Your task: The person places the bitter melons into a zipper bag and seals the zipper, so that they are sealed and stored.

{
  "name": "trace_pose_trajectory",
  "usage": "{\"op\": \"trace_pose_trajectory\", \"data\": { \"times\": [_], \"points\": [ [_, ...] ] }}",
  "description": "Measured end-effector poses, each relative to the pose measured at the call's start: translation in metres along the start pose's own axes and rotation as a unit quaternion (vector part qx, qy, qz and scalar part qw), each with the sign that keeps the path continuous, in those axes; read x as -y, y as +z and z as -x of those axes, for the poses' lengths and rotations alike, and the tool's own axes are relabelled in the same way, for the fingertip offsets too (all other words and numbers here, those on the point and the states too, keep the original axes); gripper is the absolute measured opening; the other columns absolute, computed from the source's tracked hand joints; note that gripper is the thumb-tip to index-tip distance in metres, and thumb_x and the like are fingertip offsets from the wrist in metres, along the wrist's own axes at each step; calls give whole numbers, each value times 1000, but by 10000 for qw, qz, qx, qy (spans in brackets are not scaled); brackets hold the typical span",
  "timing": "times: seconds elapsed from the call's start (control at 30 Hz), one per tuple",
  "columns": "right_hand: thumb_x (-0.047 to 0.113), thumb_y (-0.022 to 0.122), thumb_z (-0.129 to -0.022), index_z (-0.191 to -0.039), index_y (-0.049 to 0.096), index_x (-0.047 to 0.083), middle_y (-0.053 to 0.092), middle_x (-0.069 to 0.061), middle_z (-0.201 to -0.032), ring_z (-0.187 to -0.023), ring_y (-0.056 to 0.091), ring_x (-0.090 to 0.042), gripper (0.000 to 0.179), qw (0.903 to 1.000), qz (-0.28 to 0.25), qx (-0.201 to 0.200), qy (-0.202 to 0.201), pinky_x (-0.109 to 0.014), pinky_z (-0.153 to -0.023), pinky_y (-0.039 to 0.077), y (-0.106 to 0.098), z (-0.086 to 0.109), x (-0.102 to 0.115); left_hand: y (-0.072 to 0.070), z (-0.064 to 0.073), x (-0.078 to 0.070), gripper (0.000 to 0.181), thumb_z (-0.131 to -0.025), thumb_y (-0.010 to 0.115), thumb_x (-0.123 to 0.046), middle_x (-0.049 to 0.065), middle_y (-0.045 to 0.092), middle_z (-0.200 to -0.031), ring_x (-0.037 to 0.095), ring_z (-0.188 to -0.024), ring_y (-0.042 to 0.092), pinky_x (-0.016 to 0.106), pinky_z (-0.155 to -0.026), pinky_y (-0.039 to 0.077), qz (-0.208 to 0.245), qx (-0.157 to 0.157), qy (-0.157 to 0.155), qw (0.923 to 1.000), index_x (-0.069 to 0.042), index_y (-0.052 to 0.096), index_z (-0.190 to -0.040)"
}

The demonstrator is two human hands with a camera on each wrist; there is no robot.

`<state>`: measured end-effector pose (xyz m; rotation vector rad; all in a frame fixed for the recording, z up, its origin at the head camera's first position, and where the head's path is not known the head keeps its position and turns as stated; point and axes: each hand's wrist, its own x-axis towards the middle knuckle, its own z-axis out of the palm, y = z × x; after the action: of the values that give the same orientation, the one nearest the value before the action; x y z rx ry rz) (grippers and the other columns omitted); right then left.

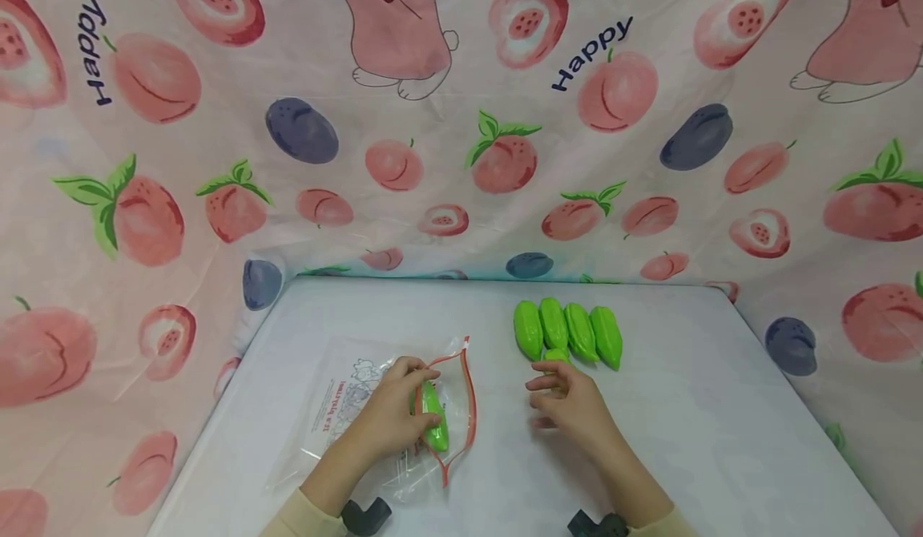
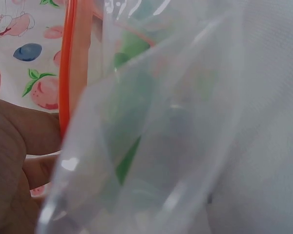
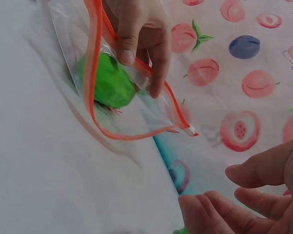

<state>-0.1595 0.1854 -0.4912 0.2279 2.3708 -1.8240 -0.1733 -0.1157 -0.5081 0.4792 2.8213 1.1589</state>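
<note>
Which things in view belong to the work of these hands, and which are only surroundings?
Likely part of the work:
left hand, holding the edge of the clear bag
green fruit inside the bag
right hand, near the loose green fruits

Likely only surroundings:
white table
patterned cloth behind it
black wrist devices

I see bright green fruits [image 1: 554,325], a clear bag [image 1: 310,433] with an orange zip [image 1: 472,409], white table [image 1: 692,409], pale yellow sleeves [image 1: 301,514], pink cloth [image 1: 445,164] patterned with peaches [image 1: 618,96], navy plums [image 1: 301,130] and rabbits [image 1: 400,36].
</note>
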Motion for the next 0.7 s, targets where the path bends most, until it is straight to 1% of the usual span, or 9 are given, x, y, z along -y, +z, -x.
{"op": "trace_pose_trajectory", "data": {
  "times": [0.17, 0.33, 0.53, 0.7],
  "points": [
    [-1, 72, -95, -145, 61, 4, 74, -23, -127, -100, 76, -32, 51, 9998, 147, -86, -33, -43, -74, 68, -11, 3, 0, -1, 0, 0, 65, -84, 93, -20, -5, 53, -141, 17, -124, 55, 45, -110, 53, 9, 64, -46, 10000, -16, 68, -143],
    [0, 73, -95, -146, 60, 5, 73, -24, -128, -100, 77, -32, 52, 9996, 252, -142, 18, -43, -74, 68, -21, 6, 1, -1, 0, 0, 65, -84, 93, -20, -4, 54, -141, 17, -123, 55, 45, -108, 54, 24, 90, -34, 10000, -15, 68, -143],
    [1, 74, -95, -147, 59, 5, 73, -25, -129, -98, 77, -33, 55, 9988, 383, -287, -49, -41, -72, 67, -33, 4, -1, -1, 0, 0, 66, -84, 93, -21, -4, 53, -143, 17, -124, 55, 45, -108, 54, 21, 86, -46, 10000, -16, 67, -144],
    [5, 76, -95, -149, 57, 5, 73, -24, -130, -96, 77, -29, 57, 9981, 512, -328, -70, -39, -72, 67, -43, 3, -3, -1, 1, 1, 66, -84, 93, -21, -4, 53, -143, 17, -124, 55, 44, -109, 55, 3, 78, -49, 10000, -16, 68, -144]
  ]
}}
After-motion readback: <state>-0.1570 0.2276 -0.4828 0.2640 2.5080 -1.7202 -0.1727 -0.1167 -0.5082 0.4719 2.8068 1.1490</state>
